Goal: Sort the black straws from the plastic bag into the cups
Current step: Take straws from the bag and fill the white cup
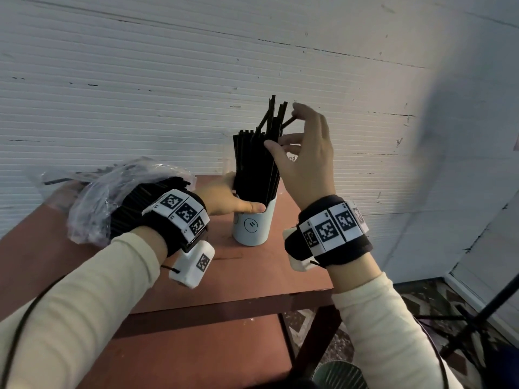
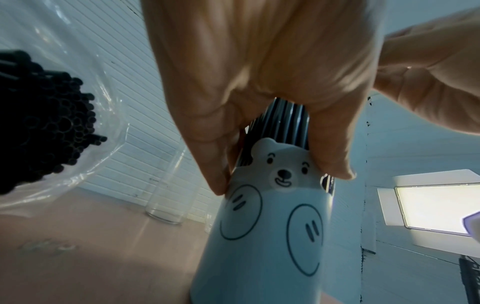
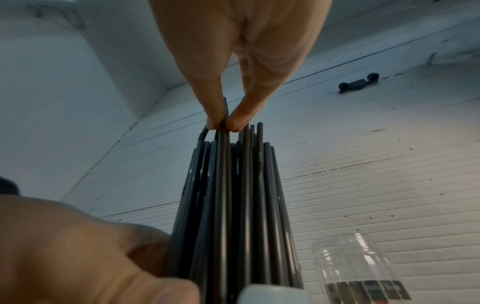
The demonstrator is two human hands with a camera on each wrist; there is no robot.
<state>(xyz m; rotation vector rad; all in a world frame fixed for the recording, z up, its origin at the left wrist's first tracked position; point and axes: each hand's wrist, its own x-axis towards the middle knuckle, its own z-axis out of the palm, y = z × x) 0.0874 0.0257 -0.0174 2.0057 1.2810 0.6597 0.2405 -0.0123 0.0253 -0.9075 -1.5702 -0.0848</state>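
A white cup (image 1: 254,226) with a bear face (image 2: 272,226) stands on the brown table (image 1: 168,282), packed with upright black straws (image 1: 255,164). My left hand (image 1: 224,199) grips the cup at its rim, fingers curled around the straw bundle (image 2: 280,123). Above it, my right hand (image 1: 303,147) pinches a few straws (image 3: 223,144) near their tops between thumb and fingertips (image 3: 235,121). A clear plastic bag (image 1: 112,192) holding many more black straws (image 2: 46,119) lies on the table at the left, behind my left wrist.
An empty clear glass jar (image 2: 171,197) stands behind the cup near the white ribbed wall; it also shows as a labelled clear jar (image 3: 355,269) in the right wrist view. The table's front edge (image 1: 224,307) is close. A tripod leg (image 1: 483,313) stands at right.
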